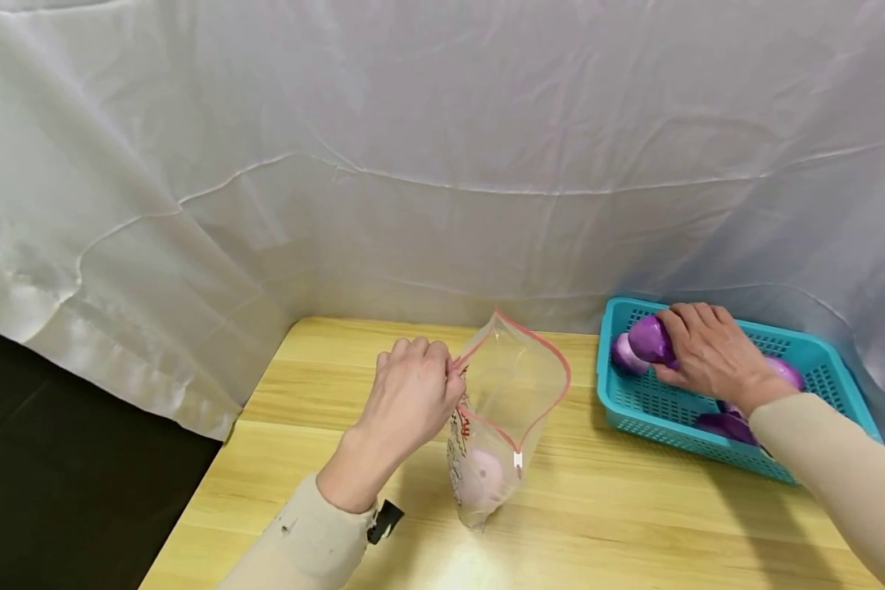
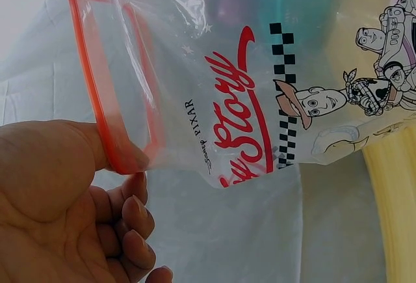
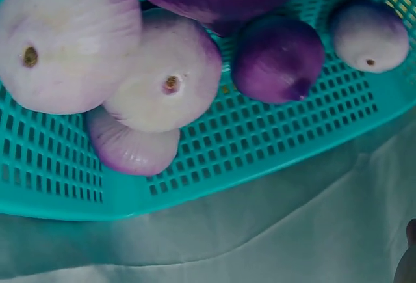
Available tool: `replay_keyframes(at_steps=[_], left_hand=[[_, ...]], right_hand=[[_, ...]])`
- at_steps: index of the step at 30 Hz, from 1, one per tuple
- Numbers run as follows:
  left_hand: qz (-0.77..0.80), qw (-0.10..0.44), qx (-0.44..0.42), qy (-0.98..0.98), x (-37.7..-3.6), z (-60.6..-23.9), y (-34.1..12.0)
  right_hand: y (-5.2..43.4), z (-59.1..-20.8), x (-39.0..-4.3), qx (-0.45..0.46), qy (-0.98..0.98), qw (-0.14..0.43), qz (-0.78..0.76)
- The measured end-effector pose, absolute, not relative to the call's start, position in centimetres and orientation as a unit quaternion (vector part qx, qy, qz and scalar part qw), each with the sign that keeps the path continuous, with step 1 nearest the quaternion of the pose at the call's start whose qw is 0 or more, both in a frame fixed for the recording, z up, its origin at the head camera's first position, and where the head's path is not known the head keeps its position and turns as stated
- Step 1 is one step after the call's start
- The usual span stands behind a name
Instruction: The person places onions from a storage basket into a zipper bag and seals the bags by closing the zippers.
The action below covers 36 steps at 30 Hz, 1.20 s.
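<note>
The left hand (image 1: 411, 393) pinches the red rim of the bag (image 1: 505, 426), standing mid-surface; keep its mouth wide and upright. The right hand (image 1: 708, 356), fingers curled round an onion (image 1: 651, 338) in the basket (image 1: 637, 401) at the surface's right edge, should lift clear of the wall, then lower the onion straight in.

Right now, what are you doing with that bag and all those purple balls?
Those are purple onions. My left hand pinches the red zipper rim of a clear plastic bag, holding it open and upright on the wooden table. One onion already sits at the bottom of the bag. My right hand is over in the teal basket, gripping another purple onion, with several more lying around it.
</note>
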<state>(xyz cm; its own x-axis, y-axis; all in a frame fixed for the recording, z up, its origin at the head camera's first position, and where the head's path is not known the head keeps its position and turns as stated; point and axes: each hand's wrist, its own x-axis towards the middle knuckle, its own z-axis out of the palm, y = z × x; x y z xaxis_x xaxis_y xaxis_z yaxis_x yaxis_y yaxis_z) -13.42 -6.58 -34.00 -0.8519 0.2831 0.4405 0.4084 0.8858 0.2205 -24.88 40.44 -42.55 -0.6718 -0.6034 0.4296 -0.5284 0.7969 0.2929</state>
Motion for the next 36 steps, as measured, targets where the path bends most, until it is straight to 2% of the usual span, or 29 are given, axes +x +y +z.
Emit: replay_keyframes(at_steps=[11,21,36], left_hand=[[-0.165,0.199,-0.179,-0.949,-13.4,-34.1,-6.6],[-0.167,0.200,-0.179,-0.949,-13.4,-34.1,-6.6],[-0.174,0.212,-0.184,-0.944,-13.7,-33.9,-6.4]], right_hand=[[38.9,-39.9,-24.1,0.264,-0.916,0.298,-0.036],[35.6,-36.8,-22.7,0.264,-0.899,0.350,0.007],[31.0,-31.4,-21.6,0.347,-0.848,0.401,0.005]])
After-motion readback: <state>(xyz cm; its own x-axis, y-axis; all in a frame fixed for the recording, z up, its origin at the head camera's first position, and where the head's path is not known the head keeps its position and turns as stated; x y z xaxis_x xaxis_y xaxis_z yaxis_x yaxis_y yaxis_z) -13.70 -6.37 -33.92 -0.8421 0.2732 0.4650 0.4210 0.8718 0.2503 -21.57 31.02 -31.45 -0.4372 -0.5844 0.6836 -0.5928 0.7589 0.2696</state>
